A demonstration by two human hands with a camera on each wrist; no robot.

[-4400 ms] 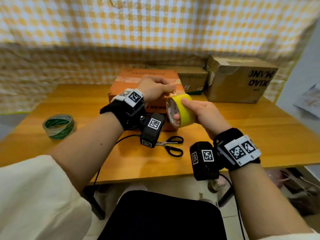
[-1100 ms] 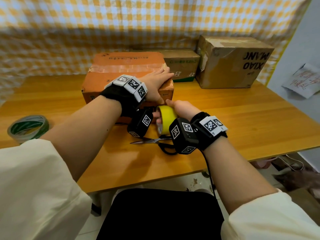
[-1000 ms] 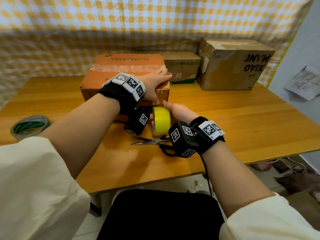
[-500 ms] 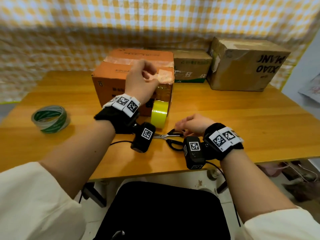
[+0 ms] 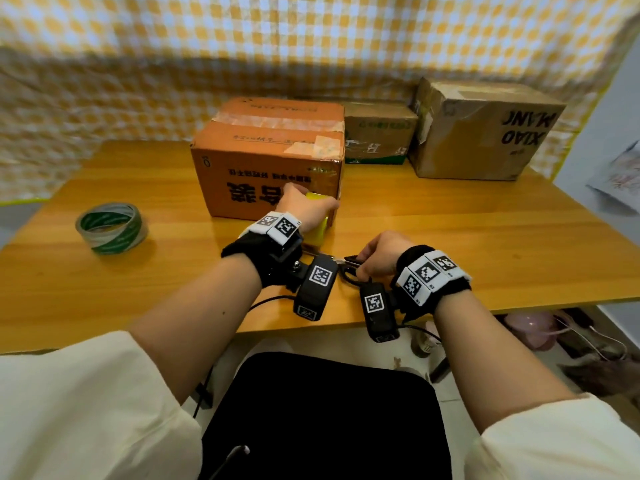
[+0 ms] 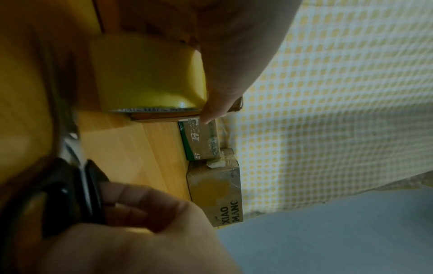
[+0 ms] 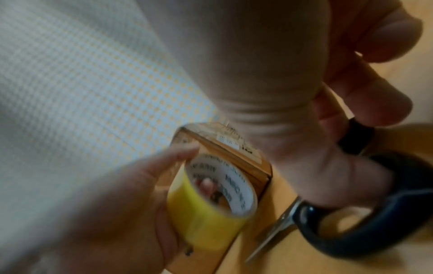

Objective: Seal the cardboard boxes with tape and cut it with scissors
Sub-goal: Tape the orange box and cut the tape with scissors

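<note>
Left hand (image 5: 304, 206) grips yellow tape roll (image 5: 317, 232) at frame centre, against orange box (image 5: 266, 157); right hand (image 5: 379, 254), just lower right, curls through scissors (image 5: 348, 268) handles.

scissors (image 5: 347, 268) blades hidden by left wrist camera, yellow tape roll (image 5: 318, 230) mostly covered

A long honey-coloured wooden table (image 5: 485, 237) fills the middle of the head view. On it: an orange printed cardboard box (image 5: 266, 168) at centre, a yellow tape roll (image 5: 317, 230) standing on edge against its front, black-handled scissors (image 5: 346, 268) just below, a green-and-white tape roll (image 5: 110, 228) lying flat at left, and two brown cardboard boxes, a small one (image 5: 379, 136) and a large one (image 5: 481, 129), at upper right
</note>
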